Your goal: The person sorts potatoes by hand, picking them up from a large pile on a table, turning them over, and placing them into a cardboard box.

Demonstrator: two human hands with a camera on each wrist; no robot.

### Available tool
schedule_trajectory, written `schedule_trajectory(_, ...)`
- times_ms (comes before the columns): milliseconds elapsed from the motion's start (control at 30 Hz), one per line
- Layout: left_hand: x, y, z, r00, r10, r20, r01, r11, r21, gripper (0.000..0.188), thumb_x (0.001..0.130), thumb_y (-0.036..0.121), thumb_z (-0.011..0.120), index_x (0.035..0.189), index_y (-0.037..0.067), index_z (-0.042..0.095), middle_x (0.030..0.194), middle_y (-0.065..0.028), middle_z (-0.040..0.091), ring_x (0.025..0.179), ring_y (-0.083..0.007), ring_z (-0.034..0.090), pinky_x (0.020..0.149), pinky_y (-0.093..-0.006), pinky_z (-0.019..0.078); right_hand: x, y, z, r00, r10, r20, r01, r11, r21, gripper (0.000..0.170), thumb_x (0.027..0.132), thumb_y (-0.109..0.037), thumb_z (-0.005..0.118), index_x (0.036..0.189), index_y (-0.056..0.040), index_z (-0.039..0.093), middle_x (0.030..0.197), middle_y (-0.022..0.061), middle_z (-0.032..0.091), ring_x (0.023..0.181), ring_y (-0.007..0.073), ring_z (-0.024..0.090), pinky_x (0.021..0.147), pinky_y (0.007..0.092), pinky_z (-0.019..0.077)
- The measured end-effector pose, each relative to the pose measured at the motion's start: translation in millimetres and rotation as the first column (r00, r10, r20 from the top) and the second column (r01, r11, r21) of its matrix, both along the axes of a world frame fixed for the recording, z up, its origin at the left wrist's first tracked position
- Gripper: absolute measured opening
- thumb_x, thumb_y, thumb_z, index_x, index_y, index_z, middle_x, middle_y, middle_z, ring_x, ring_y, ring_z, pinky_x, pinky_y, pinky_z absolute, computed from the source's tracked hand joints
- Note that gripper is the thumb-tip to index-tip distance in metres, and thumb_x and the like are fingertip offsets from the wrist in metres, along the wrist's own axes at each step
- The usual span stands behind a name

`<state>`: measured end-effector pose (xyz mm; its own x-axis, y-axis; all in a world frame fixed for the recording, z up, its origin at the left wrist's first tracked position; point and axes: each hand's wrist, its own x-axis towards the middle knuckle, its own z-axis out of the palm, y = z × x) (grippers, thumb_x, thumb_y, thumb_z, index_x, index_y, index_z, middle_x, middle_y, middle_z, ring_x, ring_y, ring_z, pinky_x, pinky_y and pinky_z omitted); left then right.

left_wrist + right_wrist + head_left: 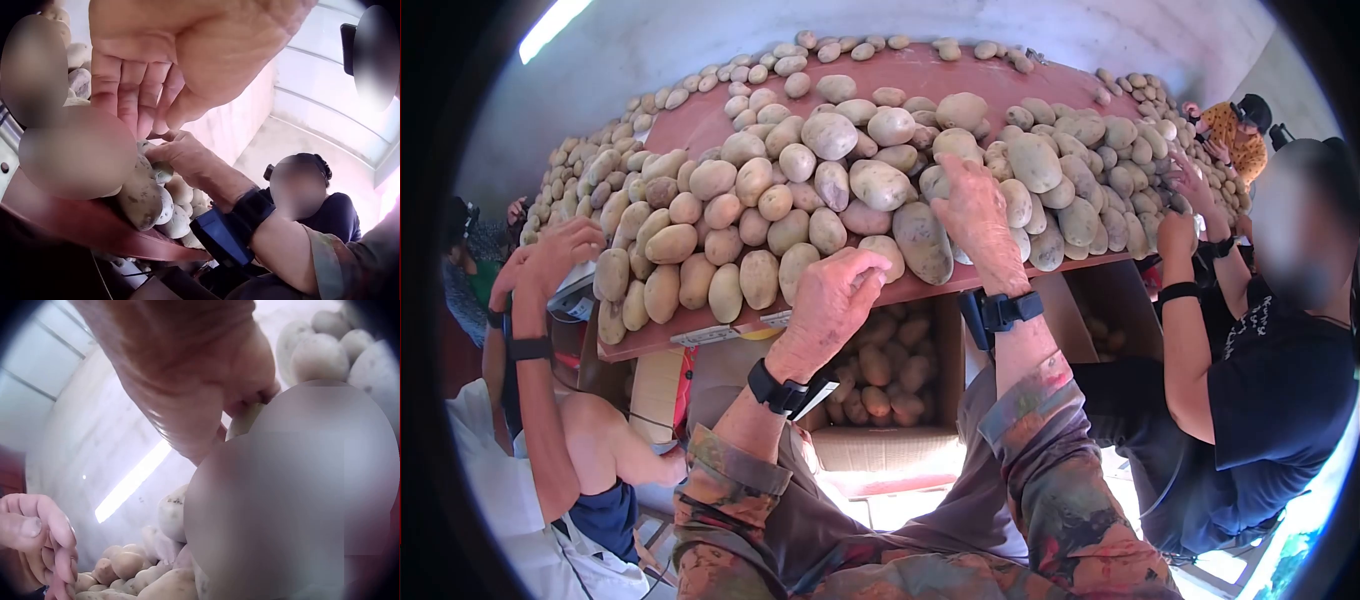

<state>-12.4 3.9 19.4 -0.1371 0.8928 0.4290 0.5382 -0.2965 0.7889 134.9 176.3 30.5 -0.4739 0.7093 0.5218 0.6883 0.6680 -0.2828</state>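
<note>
Patterned sleeves point(1050, 450): soft, creased cloth nearest the camera, mottled in orange, rose and grey-green.
Left hand point(825, 305): near the table's front edge, fingers loosely bent with the thumb beside them; the palm shows nothing held, and a round potato point(883, 254) lies just by the fingertips.
Right hand point(982, 220): farther over the heap, fingers curved at a pale potato point(244, 422); whether they pinch it or only rest there, I cannot tell.
Potato heap point(830, 137): spread left to right across the red table point(685, 125), banked thick toward the near edge; ovals and rounds, buff to grey-brown, matte, some dusty or blotched.
Long potato point(922, 245): at the near edge between the hands, dark-speckled, bigger than most around it.
Weight and feel: probably dense, stiff and moderately heavy for their size; dusty skins should grip well, though the flesh likely bruises if dropped.
Best hold: thumb and fingers across the narrow middle, lifting from the top so that neighbours stay put.
Cardboard box point(890, 450): below the table's near edge, stiff brown walls, more potatoes inside.
Wrist straps point(1012, 311): black, smooth bands, one on each arm.
</note>
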Motion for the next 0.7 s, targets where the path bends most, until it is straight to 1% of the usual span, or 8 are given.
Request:
schedule_trajectory(167, -6, -5, 5, 1.0, 0.02, 0.009, -0.02, 1.0, -0.022, 0.011, 0.089, 0.007, 0.063, 0.099, 0.002, 0.066, 0.083, -0.0156, 0.066, 0.072, -0.029, 0.066, 0.064, -0.035, 0.0506, 9, 11, 1, 0.997, 0.042, -0.068, -0.043, 0.999, -0.012, 0.05, 0.07, -0.005, 0.069, 0.119, -0.0044, 0.06, 0.111, 0.0223, 0.062, 0.107, 0.0401, 0.059, 0.092, 0.0509, 0.0495)
schedule_trajectory(267, -10, -9, 11, 0.999, 0.036, 0.008, -0.035, 0.998, -0.053, 0.014, 0.091, 0.008, 0.062, 0.101, 0.001, 0.067, 0.085, -0.0148, 0.068, 0.073, -0.0249, 0.066, 0.064, -0.0332, 0.0504, 21, 16, 2, 0.932, 0.116, -0.345, -0.17, 0.977, -0.132, 0.056, 0.074, -0.005, 0.071, 0.128, -0.0078, 0.058, 0.112, 0.0151, 0.066, 0.106, 0.0305, 0.063, 0.097, 0.0381, 0.0509)
schedule_trajectory(333, -15, -6, 4, 0.996, 0.042, 0.079, -0.04, 0.999, -0.032, 0.015, 0.091, 0.009, 0.061, 0.102, 0.0, 0.067, 0.085, -0.0138, 0.069, 0.072, -0.0213, 0.067, 0.064, -0.0318, 0.0502, 27, 3, 13, 0.585, -0.045, -0.809, -0.597, 0.652, -0.468, 0.053, 0.078, -0.006, 0.071, 0.129, -0.0044, 0.057, 0.116, 0.0115, 0.065, 0.107, 0.024, 0.063, 0.099, 0.0366, 0.0498)
schedule_trajectory(400, -18, -7, 3, 0.996, 0.048, 0.073, -0.043, 0.996, -0.077, 0.016, 0.091, 0.009, 0.062, 0.102, 0.0, 0.068, 0.084, -0.0131, 0.07, 0.071, -0.0205, 0.067, 0.064, -0.0312, 0.0503, 29, 5, 8, 0.288, -0.126, -0.949, -0.884, 0.345, -0.314, 0.058, 0.086, -0.017, 0.069, 0.138, -0.0008, 0.048, 0.127, 0.0133, 0.061, 0.109, 0.0234, 0.063, 0.099, 0.0369, 0.0498)
schedule_trajectory(467, -19, -6, 3, 0.999, 0.032, 0.018, -0.032, 0.999, -0.025, 0.016, 0.091, 0.009, 0.061, 0.103, 0.0, 0.068, 0.081, -0.0125, 0.069, 0.069, -0.0183, 0.065, 0.064, -0.0306, 0.0499, 29, -14, 19, 0.247, -0.157, -0.956, -0.95, 0.154, -0.27, 0.063, 0.087, -0.022, 0.069, 0.142, -0.0023, 0.044, 0.128, 0.0157, 0.059, 0.106, 0.0235, 0.064, 0.091, 0.0359, 0.054)
schedule_trajectory(567, -18, -6, 6, 0.999, 0.048, 0.025, -0.046, 0.997, -0.062, 0.017, 0.091, 0.01, 0.061, 0.102, 0.0, 0.068, 0.079, -0.0128, 0.069, 0.069, -0.0177, 0.065, 0.063, -0.0309, 0.0499, 27, -29, 15, 0.398, -0.101, -0.912, -0.917, -0.013, -0.399, 0.065, 0.085, -0.027, 0.071, 0.14, -0.0029, 0.047, 0.121, 0.0157, 0.061, 0.102, 0.0234, 0.065, 0.08, 0.0353, 0.057)
schedule_trajectory(600, -19, -6, 6, 0.998, 0.052, 0.043, -0.048, 0.995, -0.084, 0.017, 0.091, 0.01, 0.062, 0.102, -0.001, 0.068, 0.079, -0.0132, 0.069, 0.068, -0.0179, 0.066, 0.063, -0.0311, 0.05, 28, -35, 17, 0.4, -0.107, -0.91, -0.916, -0.018, -0.4, 0.065, 0.085, -0.027, 0.071, 0.14, -0.0029, 0.047, 0.121, 0.0157, 0.061, 0.102, 0.0234, 0.065, 0.08, 0.0353, 0.057)
schedule_trajectory(700, -21, -2, 2, 0.997, 0.066, 0.035, -0.065, 0.997, -0.048, 0.017, 0.091, 0.011, 0.062, 0.102, 0.0, 0.069, 0.079, -0.0144, 0.07, 0.07, -0.0195, 0.068, 0.064, -0.032, 0.0515, 29, -60, 35, 0.743, 0.289, -0.603, -0.653, 0.118, -0.748, 0.062, 0.074, -0.028, 0.076, 0.129, -0.0046, 0.058, 0.106, 0.0096, 0.062, 0.099, 0.0186, 0.064, 0.077, 0.0309, 0.0552)
